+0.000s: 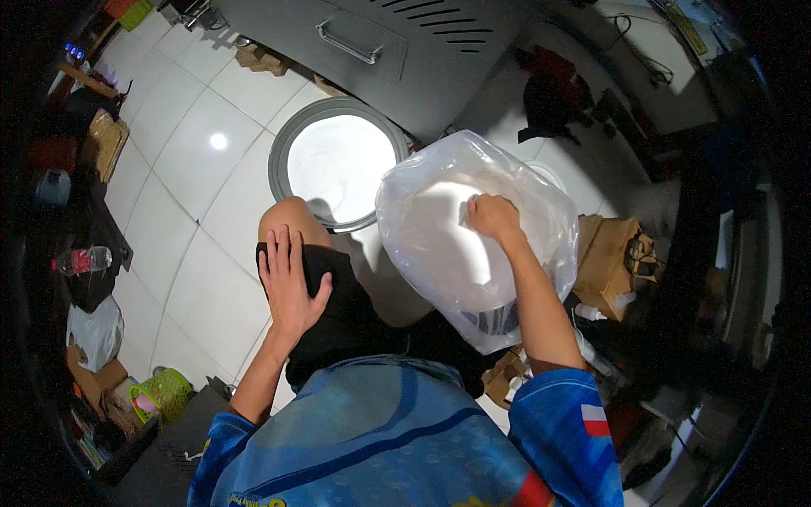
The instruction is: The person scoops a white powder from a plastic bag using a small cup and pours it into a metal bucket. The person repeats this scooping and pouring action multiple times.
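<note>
powder (427, 228) remains in bag (469, 150) under curled right hand (492, 216), grip unclear; tub (280, 165) beyond spread left hand (293, 286) seems part-filled.

Prob. a small workshop: big grey vented metal cabinet (405, 89), brown cardboard box (600, 258), large clear plastic bag (486, 156). Glossy white tile floor (224, 207) too.

The wide fisheye view looks steeply down from the wearer's head, above and behind the clear plastic bag (460, 152).
</note>
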Available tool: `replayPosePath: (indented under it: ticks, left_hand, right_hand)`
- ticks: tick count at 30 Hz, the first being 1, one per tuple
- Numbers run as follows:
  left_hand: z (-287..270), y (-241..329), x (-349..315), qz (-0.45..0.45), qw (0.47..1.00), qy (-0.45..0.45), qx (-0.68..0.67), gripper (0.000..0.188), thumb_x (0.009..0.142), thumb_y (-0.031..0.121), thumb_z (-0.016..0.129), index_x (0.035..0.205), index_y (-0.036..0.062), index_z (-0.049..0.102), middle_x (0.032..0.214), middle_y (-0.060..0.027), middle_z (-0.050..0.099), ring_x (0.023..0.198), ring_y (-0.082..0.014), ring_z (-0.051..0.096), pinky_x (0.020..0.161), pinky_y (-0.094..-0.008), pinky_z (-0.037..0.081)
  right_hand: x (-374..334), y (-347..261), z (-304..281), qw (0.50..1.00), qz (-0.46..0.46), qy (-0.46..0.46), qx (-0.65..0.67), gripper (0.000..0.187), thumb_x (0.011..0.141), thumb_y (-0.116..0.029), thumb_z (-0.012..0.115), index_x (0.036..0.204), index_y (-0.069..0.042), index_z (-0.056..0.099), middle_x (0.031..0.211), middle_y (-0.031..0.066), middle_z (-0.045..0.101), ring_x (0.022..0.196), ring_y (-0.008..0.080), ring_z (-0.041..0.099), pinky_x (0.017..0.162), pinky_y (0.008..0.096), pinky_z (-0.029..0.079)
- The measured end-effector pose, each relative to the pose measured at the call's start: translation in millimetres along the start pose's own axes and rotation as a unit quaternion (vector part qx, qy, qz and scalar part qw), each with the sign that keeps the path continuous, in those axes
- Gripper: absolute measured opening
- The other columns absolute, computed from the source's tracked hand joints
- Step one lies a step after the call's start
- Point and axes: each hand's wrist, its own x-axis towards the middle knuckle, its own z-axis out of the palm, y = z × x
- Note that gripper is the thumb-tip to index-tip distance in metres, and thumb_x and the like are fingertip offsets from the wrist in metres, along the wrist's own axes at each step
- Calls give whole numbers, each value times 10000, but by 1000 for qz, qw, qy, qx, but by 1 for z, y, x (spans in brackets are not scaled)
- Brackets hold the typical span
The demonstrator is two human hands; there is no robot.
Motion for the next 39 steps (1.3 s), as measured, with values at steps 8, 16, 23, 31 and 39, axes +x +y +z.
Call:
replayPosePath:
  ticks: [8, 16, 23, 31, 39]
  left_hand:
    - [1, -4, -1, 14, 1000, -6, -2, 920, 860, 486, 649, 1530, -21, 275, 1613, -235, 206, 1500, -421, 143, 1180, -584, 91]
    - [-3, -1, 0, 8, 1000, -11, -5, 964, 808, 442, 687, 1554, 18, 246, 1623, -222, 192, 1511, -404, 134, 1190, -576, 106]
    - [-2, -1, 0, 7, 1000, -7, -1, 963, 780, 380, 695, 1551, 14, 250, 1618, -231, 200, 1507, -407, 146, 1191, -575, 108]
    - [-4, 4, 1, 11, 1000, 6, -11, 938, 770, 311, 697, 1545, 11, 261, 1614, -235, 204, 1508, -405, 137, 1194, -568, 107]
    - [-2, 5, 1, 16, 1000, 9, 2, 936, 761, 330, 700, 1527, -10, 283, 1611, -235, 214, 1499, -422, 153, 1187, -572, 108]
  right_hand:
    - [-24, -5, 17, 1000, 6, -21, -17, 436, 961, -378, 470, 910, -22, 716, 923, 236, 713, 893, 401, 696, 822, 496, 552]
    - [-68, -22, 20, 987, -84, -135, -32, 397, 933, -340, 502, 904, -13, 725, 909, 221, 718, 875, 399, 697, 822, 490, 554]
    - [-46, -44, 22, 978, -107, -165, 73, 478, 970, -398, 481, 856, -2, 724, 911, 246, 708, 878, 426, 688, 835, 509, 535]
    - [53, -16, 64, 958, -5, 283, -50, 215, 832, -194, 578, 667, -84, 662, 756, 189, 686, 670, 322, 675, 569, 464, 533]
    - [21, -68, 58, 986, -113, -59, 111, 395, 945, -334, 471, 932, -16, 705, 949, 209, 723, 913, 387, 706, 844, 482, 556]
